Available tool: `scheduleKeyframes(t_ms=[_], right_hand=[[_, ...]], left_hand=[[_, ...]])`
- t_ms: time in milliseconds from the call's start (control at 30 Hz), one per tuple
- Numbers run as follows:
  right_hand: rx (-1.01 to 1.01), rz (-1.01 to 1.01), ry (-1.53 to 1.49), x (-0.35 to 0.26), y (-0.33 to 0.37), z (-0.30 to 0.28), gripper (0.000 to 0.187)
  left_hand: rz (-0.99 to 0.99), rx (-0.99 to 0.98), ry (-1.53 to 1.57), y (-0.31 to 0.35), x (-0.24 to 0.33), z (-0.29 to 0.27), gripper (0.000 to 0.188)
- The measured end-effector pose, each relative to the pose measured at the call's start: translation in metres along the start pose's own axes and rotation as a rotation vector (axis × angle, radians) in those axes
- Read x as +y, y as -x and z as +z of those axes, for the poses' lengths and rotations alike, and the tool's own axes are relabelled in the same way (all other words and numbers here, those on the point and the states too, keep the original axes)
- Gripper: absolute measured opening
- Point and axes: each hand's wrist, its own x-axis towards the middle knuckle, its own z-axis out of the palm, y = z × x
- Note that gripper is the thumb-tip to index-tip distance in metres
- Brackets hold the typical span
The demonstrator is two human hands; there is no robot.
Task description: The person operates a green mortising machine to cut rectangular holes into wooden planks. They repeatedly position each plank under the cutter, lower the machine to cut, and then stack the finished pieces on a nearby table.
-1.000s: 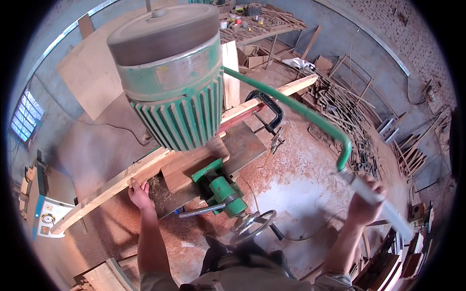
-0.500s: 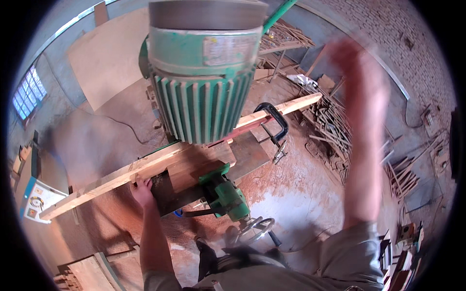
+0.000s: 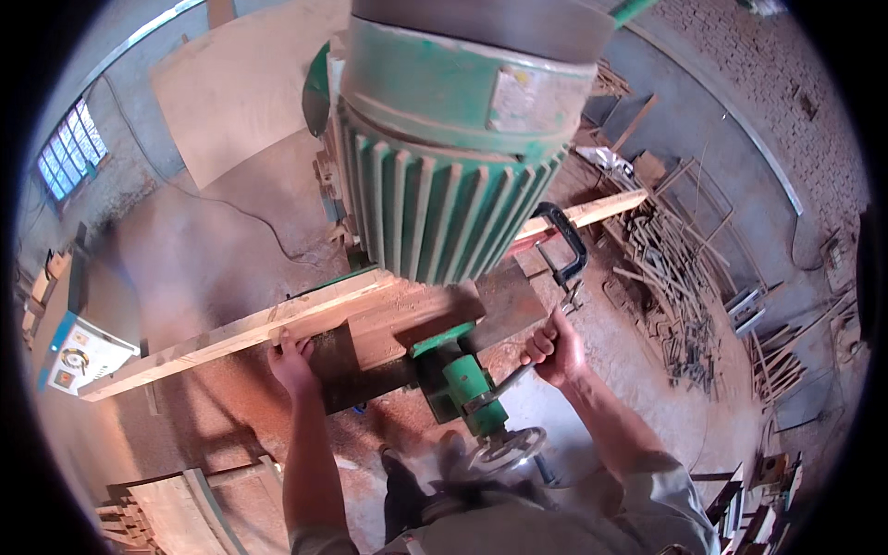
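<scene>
Down from its raised, blurred reach comes the right hand (image 3: pixel 558 350), now closed around the end of the metal lever (image 3: pixel 511 383), and that lever has swung from the left of the green screw clamp (image 3: pixel 470 379) to its right. To me it suggests that the work has passed to setting the clamp's hold on the wood.

Nearest the person's body sits the handwheel (image 3: pixel 514 446), which neither of the 2 hands touches. Just beyond, the clamp's pad faces the reddish-brown block (image 3: pixel 384 335), which lies on the dark machine table (image 3: pixel 376 379), between the pad and the long pale beam (image 3: pixel 208 344). At left, the left hand (image 3: pixel 294 367) stays at the beam's near side, fingers half bent; I cannot tell whether it grips or merely steadies.

Over the middle hangs the ribbed green motor (image 3: pixel 453 208), hiding part of the beam. Farther right, a black C-clamp (image 3: pixel 571 242) spans the beam, whose end runs on toward a heap of scrap wood (image 3: pixel 680 287). A large tan board (image 3: pixel 245 88) leans against the far left wall.
</scene>
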Motion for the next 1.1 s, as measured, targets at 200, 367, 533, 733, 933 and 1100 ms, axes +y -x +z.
scheduleKeyframes(t_ms=[200, 367, 533, 733, 933, 1100], right_hand=[[0.656, -0.301, 1.082, -0.016, 0.042, -0.057, 0.039], [0.597, -0.365, 0.981, -0.009, 0.055, 0.010, 0.029], [0.280, -0.326, 0.983, 0.056, 0.037, 0.081, 0.021], [-0.317, -0.492, 1.516, 0.187, -0.034, 0.214, 0.060], [-0.264, 0.101, 0.604, 0.229, -0.047, 0.204, 0.036], [-0.222, 0.159, 0.204, 0.195, -0.045, 0.179, 0.034]], left_hand=[[-0.188, 0.001, 0.115, 0.009, 0.029, -0.001, 0.030], [-0.172, 0.145, 0.147, -0.056, 0.062, -0.075, 0.021], [0.359, 0.092, 0.089, -0.037, 0.191, -0.108, 0.015], [0.936, -0.259, -0.620, 0.093, 0.246, -0.033, 0.025], [0.698, -0.501, -0.720, 0.124, 0.213, -0.053, 0.050], [0.061, -0.499, -0.455, 0.074, 0.146, -0.160, 0.051]])
